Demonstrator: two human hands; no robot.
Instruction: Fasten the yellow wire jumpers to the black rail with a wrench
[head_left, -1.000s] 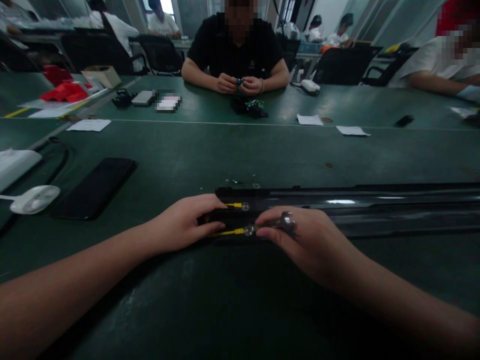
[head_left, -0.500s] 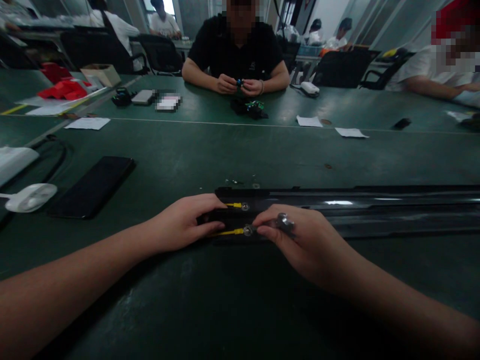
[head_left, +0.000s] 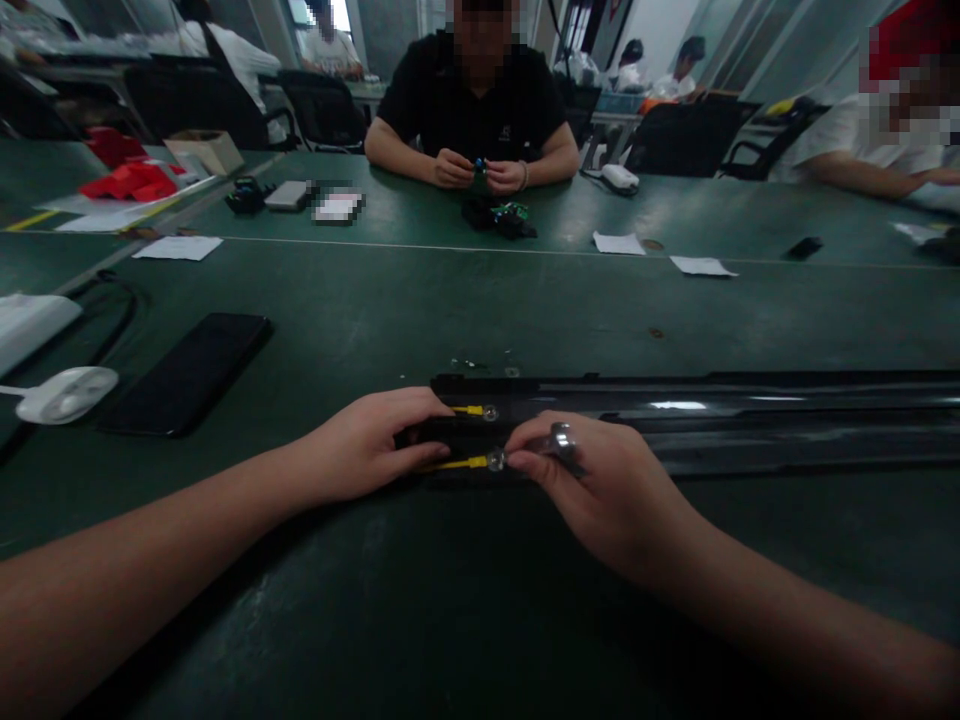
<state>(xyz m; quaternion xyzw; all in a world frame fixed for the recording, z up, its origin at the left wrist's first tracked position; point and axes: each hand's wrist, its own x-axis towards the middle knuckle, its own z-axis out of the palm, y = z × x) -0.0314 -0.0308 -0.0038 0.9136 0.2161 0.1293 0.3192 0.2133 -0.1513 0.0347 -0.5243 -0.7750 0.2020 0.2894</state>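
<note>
A long black glossy strip lies across the table and runs out at the right. My left hand curls around its left end, index finger and thumb apart over it; the other fingers are hidden. From under that finger and thumb come an upper yellow wire lead and a lower yellow wire lead, each ending in a small round clear piece. My right hand is closed in a pinch on a small silvery metal tool, its kind unclear. Its fingertips are right beside the lower round piece.
A black phone and a white charger-like puck with a cable lie at the left. Small scraps sit behind the strip. Across the table a person in black handles a small blue part. Paper slips lie farther back.
My right hand has tilted slightly, and the silvery tool has shifted a little to the left with it. My left hand, the strip and the wire leads stay in place.
</note>
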